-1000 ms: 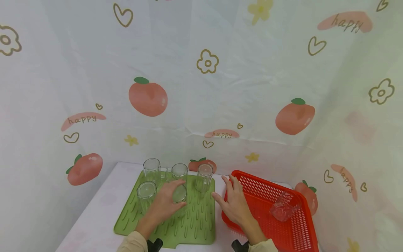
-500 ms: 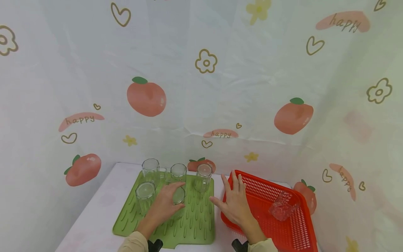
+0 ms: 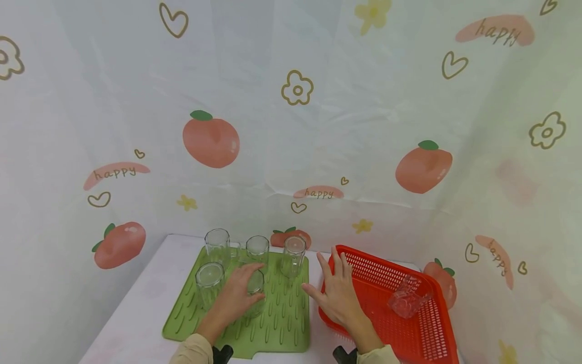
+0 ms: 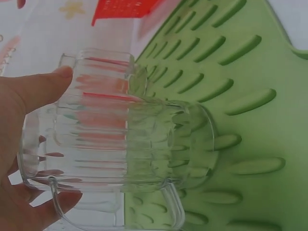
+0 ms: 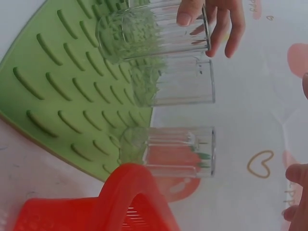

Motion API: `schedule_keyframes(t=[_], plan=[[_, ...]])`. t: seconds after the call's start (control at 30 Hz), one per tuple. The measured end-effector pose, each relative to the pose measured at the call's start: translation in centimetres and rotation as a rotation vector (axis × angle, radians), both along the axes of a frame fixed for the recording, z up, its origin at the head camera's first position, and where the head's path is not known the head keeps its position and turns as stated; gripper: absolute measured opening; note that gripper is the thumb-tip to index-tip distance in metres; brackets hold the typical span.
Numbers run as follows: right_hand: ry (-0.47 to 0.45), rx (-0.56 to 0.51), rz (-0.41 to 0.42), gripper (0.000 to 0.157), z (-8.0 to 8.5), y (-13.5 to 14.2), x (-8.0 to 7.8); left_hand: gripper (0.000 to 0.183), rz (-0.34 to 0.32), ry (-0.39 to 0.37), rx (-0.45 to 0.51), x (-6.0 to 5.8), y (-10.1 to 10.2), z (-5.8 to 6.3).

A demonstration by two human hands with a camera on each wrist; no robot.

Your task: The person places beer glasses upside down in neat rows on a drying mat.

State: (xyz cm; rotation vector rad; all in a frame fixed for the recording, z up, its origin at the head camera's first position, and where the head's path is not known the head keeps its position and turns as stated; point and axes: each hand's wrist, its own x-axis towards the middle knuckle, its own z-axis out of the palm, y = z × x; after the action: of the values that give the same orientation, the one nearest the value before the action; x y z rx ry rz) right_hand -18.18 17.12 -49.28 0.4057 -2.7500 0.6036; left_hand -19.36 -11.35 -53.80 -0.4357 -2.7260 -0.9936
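Observation:
My left hand (image 3: 234,293) holds a transparent glass mug (image 4: 110,144) around its upper end, with the thumb on one side and the fingers on the other. The mug stands on the green ridged drying mat (image 3: 284,328), its handle at the bottom of the left wrist view. Other glass mugs (image 3: 211,283) stand on the mat beside and behind it, one of them (image 3: 294,258) at the back right. My right hand (image 3: 338,296), fingers spread and holding nothing, hovers by the left rim of the red basket (image 3: 386,260).
Another glass mug (image 3: 406,298) lies tilted inside the red basket at the right. The mat and basket sit side by side on a white table (image 3: 132,313). A white curtain (image 3: 263,151) printed with fruit and hearts hangs behind the table.
The glass mug under my left hand has shifted slightly left on the mat. My right hand's fingers have spread a little and stay by the basket rim.

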Motion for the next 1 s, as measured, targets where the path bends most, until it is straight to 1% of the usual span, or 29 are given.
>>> schedule_keyframes(t=[0.1, 0.23, 0.3, 0.5, 0.57, 0.67, 0.77, 0.83, 0.93, 1.0], plan=[[-0.006, -0.002, 0.0, 0.086, 0.1, 0.0, 0.0, 0.081, 0.003, -0.008, -0.015, 0.0, 0.0, 0.1], [-0.01, 0.021, -0.01, 0.086, 0.3, 0.1, -0.2, 0.082, 0.019, 0.003, -0.013, 0.0, -0.1, 0.4], [-0.012, 0.027, -0.021, 0.086, 0.5, 0.3, -0.3, 0.081, 0.018, 0.018, -0.003, 0.0, -0.2, 0.7], [0.005, 0.035, -0.051, 0.085, 0.9, 1.1, -0.6, 0.08, 0.025, 0.023, 0.03, -0.2, -0.6, 1.9], [0.001, 0.044, -0.059, 0.085, 0.9, 1.4, -0.7, 0.078, 0.028, 0.045, 0.047, -0.1, -0.9, 2.3], [-0.021, 0.047, -0.074, 0.085, 0.8, 1.9, -0.8, 0.076, 0.028, 0.102, 0.07, -0.2, -1.5, 2.8], [-0.026, 0.059, -0.09, 0.085, 0.8, 2.4, -1.0, 0.073, 0.043, 0.162, 0.092, -0.3, -2.2, 3.2], [-0.03, 0.07, -0.101, 0.085, 0.9, 2.8, -1.0, 0.071, 0.066, 0.187, 0.101, -0.4, -2.7, 3.3], [-0.044, 0.079, -0.118, 0.086, 1.1, 3.3, -1.0, 0.069, 0.11, 0.199, 0.117, -0.4, -3.6, 3.6], [-0.049, 0.088, -0.129, 0.087, 1.1, 3.7, -1.0, 0.067, 0.129, 0.192, 0.132, -0.4, -4.2, 3.9]])
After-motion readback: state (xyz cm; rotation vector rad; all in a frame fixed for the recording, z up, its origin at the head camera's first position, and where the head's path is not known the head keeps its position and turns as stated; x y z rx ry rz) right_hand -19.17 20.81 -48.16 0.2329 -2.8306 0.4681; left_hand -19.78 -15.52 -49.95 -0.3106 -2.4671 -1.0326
